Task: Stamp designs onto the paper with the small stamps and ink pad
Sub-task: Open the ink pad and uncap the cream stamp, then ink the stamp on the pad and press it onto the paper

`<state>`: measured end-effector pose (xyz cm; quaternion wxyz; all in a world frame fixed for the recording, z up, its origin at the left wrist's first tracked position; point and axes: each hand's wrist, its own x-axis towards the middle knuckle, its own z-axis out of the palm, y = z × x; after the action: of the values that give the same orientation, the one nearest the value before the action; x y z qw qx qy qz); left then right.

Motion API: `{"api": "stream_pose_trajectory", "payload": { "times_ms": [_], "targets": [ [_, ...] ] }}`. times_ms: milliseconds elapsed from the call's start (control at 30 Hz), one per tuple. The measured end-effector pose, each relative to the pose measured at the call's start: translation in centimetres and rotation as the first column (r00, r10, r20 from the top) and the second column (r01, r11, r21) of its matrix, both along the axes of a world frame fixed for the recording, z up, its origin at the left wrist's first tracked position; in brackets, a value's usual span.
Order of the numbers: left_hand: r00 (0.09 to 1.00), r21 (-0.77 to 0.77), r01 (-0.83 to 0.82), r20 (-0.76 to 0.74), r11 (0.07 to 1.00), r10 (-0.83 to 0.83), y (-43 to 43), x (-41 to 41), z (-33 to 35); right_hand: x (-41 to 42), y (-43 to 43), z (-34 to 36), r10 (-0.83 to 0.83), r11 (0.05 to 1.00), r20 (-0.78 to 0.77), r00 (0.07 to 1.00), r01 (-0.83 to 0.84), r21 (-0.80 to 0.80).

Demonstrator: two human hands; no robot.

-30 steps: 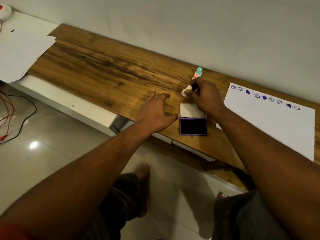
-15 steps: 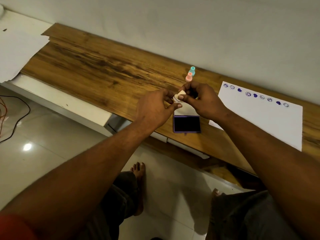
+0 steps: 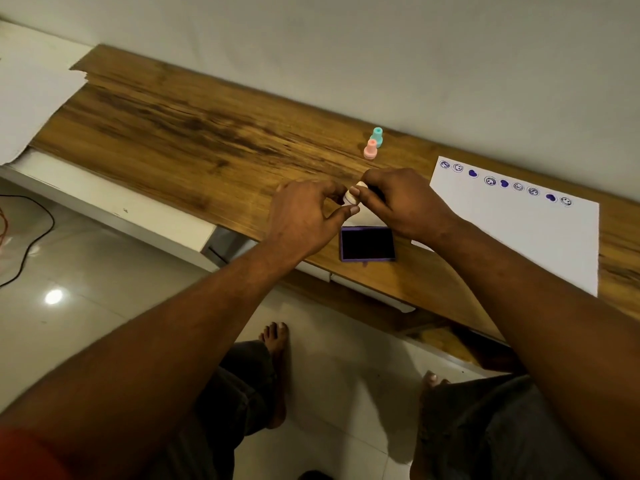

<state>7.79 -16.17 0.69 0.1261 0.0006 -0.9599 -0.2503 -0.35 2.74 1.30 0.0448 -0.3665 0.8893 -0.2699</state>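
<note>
Head view: two hands meet above the wooden desk [image 3: 194,133], just behind the ink pad [image 3: 367,243]. The right hand [image 3: 403,204] pinches one small white stamp [image 3: 353,195] between thumb and fingers, held off the desk. The left hand [image 3: 304,216] has its fingers curled at the stamp's other end, touching it; whether it truly grips the stamp cannot be told, as the fingers hide the contact.

One ink pad lies open near the desk's front edge, its dark face up, its pale lid folded back under the hands. Two more stamps stand upright behind the ink pad, close to the wall: a pink stamp [image 3: 370,149] and a teal stamp [image 3: 376,136], touching or nearly so, the teal one farther back. That makes three stamps in all.

One sheet of paper [image 3: 540,237] lies to the right of the ink pad. Along its far edge runs a row of nine purple prints [image 3: 504,183]: six round faces and three solid blobs. The rest of the sheet is blank.
</note>
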Motion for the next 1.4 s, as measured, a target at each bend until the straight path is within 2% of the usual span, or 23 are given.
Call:
{"api": "stream_pose_trajectory", "payload": {
  "times_ms": [167,300,400,500,600,867,1133,1200,1300,1400],
  "targets": [
    [0.999,-0.030,0.036,0.028,0.999,-0.035,-0.9,0.0,-0.3,-0.1,-0.1,-0.1,0.081,0.997,0.043,0.996,-0.081,0.011],
    [0.998,-0.003,0.038,0.043,0.999,-0.038,-1.6,0.3,-0.9,0.0,-0.2,-0.1,0.074,0.997,0.010,0.997,-0.074,0.022],
    [0.995,0.019,0.005,0.103,1.000,-0.007,-2.6,0.9,-2.2,-0.3,0.5,0.0,0.072,0.993,-0.060,0.996,-0.065,0.102],
    [0.985,-0.028,-0.048,0.167,0.998,0.051,-3.7,1.6,-3.7,0.0,1.3,-0.2,0.106,0.978,-0.102,0.989,-0.085,0.189],
    [0.983,-0.024,-0.087,0.158,0.996,0.089,-4.4,2.2,-4.8,1.2,1.8,-1.0,0.139,0.963,-0.137,0.981,-0.102,0.249],
    [0.984,-0.044,-0.089,0.154,0.995,0.094,-4.1,2.7,-6.1,2.4,3.1,-2.9,0.125,0.932,-0.220,0.968,-0.039,0.360],
    [0.968,-0.066,-0.070,0.238,0.995,0.084,-4.1,2.7,-5.3,2.3,3.4,-3.4,0.113,0.918,-0.226,0.967,-0.015,0.395],
    [0.981,-0.083,-0.031,0.188,0.996,0.046,-4.2,2.6,-4.6,2.3,3.5,-3.4,0.106,0.920,-0.226,0.968,-0.009,0.391],
    [0.995,-0.167,0.102,0.019,0.981,-0.100,-3.2,2.4,-3.9,2.2,3.6,-3.6,0.097,0.922,-0.240,0.966,0.003,0.386],
    [0.981,-0.229,0.185,0.094,0.956,-0.168,-0.9,2.4,-4.1,2.2,3.4,-3.6,0.089,0.927,-0.244,0.966,0.009,0.375]
  ]
}}
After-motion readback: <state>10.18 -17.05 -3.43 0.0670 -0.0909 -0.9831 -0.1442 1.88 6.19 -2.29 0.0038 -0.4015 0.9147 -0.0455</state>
